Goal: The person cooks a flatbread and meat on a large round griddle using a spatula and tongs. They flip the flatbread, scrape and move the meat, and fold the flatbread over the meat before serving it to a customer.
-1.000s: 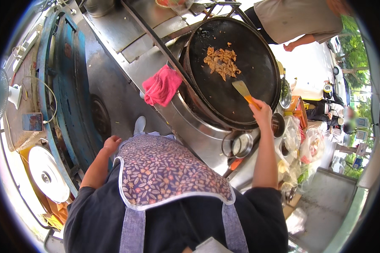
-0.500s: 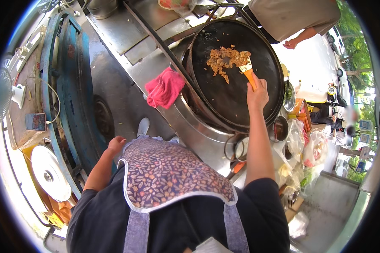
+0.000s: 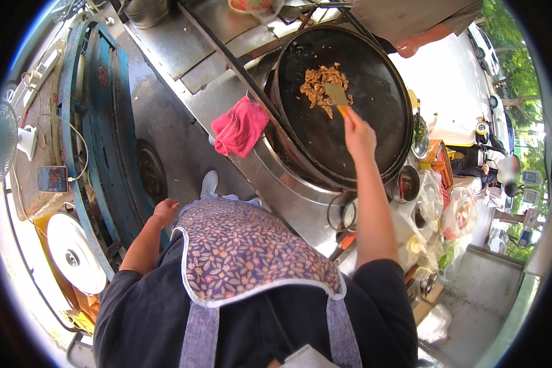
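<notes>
Your right hand [image 3: 359, 136] grips the spatula [image 3: 337, 97] over the food [image 3: 321, 86] at upper centre of the griddle [image 3: 374, 141]; your forearm risks a burn. Your left hand [image 3: 164, 211], lower left, hangs loosely curled, empty. The pink cloth [image 3: 239, 126] could scorch against the rim.

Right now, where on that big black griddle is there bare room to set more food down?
The griddle is bare along its near and right side, around the right hand holding the spatula. The food pile crowds the far left. The steel ledge beside the pink cloth is also bare.

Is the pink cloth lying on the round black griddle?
No, the pink cloth lies on the steel counter to the left of the black griddle, off its cooking surface.
</notes>
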### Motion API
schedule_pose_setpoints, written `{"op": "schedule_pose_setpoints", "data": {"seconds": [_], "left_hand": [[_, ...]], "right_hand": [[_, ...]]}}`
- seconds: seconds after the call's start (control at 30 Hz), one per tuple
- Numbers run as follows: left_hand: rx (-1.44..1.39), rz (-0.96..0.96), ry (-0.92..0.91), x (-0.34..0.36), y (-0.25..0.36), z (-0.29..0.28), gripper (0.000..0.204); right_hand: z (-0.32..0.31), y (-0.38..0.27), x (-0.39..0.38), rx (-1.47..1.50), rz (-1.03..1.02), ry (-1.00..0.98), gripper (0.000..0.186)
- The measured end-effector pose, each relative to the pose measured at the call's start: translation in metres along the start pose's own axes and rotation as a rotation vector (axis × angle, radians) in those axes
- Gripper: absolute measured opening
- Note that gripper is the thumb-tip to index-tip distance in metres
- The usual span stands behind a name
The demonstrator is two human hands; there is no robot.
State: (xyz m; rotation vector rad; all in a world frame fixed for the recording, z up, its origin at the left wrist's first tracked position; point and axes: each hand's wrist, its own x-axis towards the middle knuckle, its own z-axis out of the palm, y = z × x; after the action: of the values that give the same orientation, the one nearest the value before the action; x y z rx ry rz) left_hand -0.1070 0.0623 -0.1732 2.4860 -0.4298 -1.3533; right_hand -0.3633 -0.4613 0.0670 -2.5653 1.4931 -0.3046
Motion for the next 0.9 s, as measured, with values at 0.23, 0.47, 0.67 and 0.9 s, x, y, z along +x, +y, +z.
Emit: {"op": "schedule_pose_setpoints", "data": {"seconds": [0.23, 0.47, 0.67, 0.9], "left_hand": [[-0.053, 0.049, -0.022, 0.006, 0.015, 0.005, 0.034], [-0.226, 0.097, 0.04, 0.016, -0.009, 0.019, 0.031], [-0.074, -0.104, -0.028, -0.004, -0.044, 0.023, 0.033], [-0.314, -0.01, 0.031, 0.011, -0.047, 0.039, 0.029]], "right_hand": [[0.014, -0.023, 0.017, -0.165, 0.058, -0.228, 0.039], [-0.047, -0.023, 0.042, 0.192, 0.279, -0.334, 0.036], [0.038, -0.038, 0.011, -0.228, 0.136, -0.241, 0.044], [-0.04, 0.0, 0.019, 0.417, 0.303, -0.303, 0.043]]}}
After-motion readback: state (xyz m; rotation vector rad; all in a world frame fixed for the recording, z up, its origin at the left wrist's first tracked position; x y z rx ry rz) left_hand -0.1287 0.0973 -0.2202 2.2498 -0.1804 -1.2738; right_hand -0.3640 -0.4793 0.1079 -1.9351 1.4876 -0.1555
